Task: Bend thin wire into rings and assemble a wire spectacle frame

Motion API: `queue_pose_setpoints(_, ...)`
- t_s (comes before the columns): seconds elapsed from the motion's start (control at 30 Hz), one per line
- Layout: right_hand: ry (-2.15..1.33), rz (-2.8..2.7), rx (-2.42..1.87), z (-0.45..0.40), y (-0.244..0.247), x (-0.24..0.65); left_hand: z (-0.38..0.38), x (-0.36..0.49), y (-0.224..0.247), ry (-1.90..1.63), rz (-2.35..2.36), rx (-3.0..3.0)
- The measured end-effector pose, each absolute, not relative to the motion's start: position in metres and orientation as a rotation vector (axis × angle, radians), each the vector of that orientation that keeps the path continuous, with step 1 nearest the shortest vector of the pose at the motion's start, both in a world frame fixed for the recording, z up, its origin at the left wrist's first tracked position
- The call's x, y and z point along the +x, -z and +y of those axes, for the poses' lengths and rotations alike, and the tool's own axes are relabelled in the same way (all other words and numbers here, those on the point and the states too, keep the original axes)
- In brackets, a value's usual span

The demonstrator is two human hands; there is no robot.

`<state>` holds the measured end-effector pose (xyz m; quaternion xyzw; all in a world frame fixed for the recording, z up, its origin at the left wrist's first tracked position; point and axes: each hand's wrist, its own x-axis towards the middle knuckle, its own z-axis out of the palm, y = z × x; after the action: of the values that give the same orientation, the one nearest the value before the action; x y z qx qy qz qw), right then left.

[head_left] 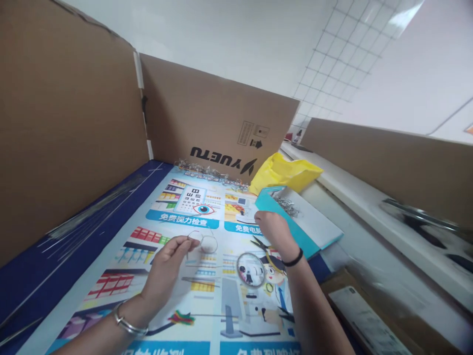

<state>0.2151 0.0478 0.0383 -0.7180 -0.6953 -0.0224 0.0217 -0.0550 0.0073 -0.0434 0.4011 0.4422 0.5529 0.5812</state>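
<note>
My left hand pinches a thin wire piece bent into two round loops like a spectacle frame, held above the printed poster. My right hand is over the poster beside an opened light-blue box, its fingers curled together; whatever they hold, if anything, is hidden. Inside that box lies a heap of small silvery metal pieces. Just below my right hand, a dark-tipped tool like pliers or scissors rests on the poster. Between my forearms lie tweezers and a bundle of coloured strands.
Cardboard panels wall off the back and left. Long thin wires lie on the blue surface at left. Tangled wire pieces line the poster's far edge. A yellow bag sits behind the box; a cardboard carton stands lower right.
</note>
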Motion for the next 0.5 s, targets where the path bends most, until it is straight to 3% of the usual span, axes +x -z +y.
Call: queue_pose_setpoints(0.5,0.013,-2.170,-2.460,0.067,0.008,0.258,0.011,-0.058,0.050,-1.263,1.086,0.925)
